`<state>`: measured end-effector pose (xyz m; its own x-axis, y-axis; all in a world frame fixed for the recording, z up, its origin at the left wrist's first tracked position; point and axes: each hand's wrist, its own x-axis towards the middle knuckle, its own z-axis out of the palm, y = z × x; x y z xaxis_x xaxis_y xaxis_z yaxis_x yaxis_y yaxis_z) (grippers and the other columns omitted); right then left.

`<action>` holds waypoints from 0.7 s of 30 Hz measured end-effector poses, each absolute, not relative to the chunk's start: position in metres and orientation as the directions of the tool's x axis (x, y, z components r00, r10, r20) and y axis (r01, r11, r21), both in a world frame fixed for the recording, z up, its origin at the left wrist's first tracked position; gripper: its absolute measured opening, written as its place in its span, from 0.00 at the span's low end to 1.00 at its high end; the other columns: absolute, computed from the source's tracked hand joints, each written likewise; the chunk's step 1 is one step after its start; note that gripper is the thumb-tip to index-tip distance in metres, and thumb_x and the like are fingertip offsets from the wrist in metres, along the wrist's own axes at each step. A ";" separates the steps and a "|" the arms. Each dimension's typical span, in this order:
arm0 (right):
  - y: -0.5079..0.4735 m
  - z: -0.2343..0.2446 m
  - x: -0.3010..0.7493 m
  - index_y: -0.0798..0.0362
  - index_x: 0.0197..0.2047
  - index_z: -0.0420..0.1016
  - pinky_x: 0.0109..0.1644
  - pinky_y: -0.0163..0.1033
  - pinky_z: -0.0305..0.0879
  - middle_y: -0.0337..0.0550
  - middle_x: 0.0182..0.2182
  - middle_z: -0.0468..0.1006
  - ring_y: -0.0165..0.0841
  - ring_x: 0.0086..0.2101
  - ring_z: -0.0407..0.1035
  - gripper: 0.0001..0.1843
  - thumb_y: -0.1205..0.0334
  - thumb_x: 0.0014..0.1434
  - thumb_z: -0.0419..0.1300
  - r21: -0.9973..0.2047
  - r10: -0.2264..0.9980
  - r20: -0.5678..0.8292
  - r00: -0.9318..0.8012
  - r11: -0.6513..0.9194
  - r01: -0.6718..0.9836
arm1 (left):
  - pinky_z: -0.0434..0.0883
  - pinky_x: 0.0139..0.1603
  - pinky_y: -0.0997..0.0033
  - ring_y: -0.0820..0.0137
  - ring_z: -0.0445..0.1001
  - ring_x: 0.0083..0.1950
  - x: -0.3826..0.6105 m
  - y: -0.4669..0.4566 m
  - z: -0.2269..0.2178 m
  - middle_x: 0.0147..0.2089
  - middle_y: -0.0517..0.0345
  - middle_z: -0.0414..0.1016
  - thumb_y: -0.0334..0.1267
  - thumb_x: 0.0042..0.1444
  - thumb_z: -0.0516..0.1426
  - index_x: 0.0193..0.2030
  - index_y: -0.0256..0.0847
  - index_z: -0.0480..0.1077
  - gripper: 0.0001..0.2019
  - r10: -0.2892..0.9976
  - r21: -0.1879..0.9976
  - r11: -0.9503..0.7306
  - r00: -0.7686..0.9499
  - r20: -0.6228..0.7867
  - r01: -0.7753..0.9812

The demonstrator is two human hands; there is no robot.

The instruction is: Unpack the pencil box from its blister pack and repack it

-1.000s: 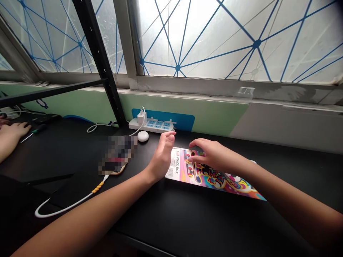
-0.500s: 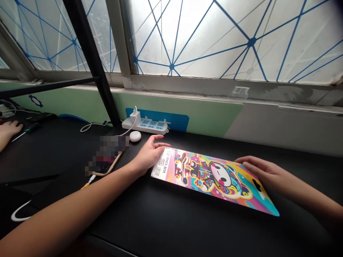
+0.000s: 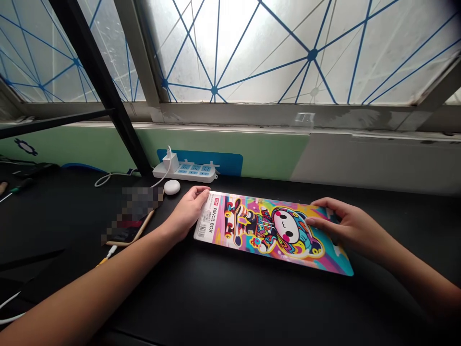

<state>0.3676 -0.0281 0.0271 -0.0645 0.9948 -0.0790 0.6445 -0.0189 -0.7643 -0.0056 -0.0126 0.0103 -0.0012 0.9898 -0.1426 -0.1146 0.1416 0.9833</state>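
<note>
A flat, brightly printed pencil box (image 3: 266, 229) with a cartoon figure and a white barcode label lies on the black desk (image 3: 230, 298). My left hand (image 3: 185, 211) grips its left short end, fingers curled over the far corner by the label. My right hand (image 3: 347, 228) rests on the right end, fingers wrapped over the top face and the far edge. Both hands hold the box at its two ends.
A white power strip (image 3: 185, 170) with a plugged charger sits against the green wall panel. A small white round device (image 3: 172, 187) and a blurred phone on a cable (image 3: 135, 216) lie left of the box. A black shelf post (image 3: 104, 91) slants up at the left.
My right hand slid from the box's left part to its right end and now lies on top of it. My left hand closed onto the left end. The view shifted rightward.
</note>
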 end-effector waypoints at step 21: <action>-0.045 0.019 0.344 0.45 0.36 0.68 0.38 0.41 0.72 0.44 0.38 0.78 0.40 0.36 0.73 0.12 0.51 0.58 0.66 -0.549 0.864 0.187 -0.468 0.487 0.679 | 0.70 0.58 0.57 0.56 0.73 0.58 -0.018 -0.016 0.020 0.58 0.49 0.75 0.52 0.63 0.59 0.47 0.42 0.71 0.15 1.000 1.000 -0.011 -0.007 0.011 -0.007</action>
<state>0.3436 -0.0451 0.0186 -0.4680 0.8637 0.1868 0.6794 0.4869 -0.5490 -0.0185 -0.0158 0.0198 -0.0074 0.9999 0.0105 -0.0069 -0.0106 0.9999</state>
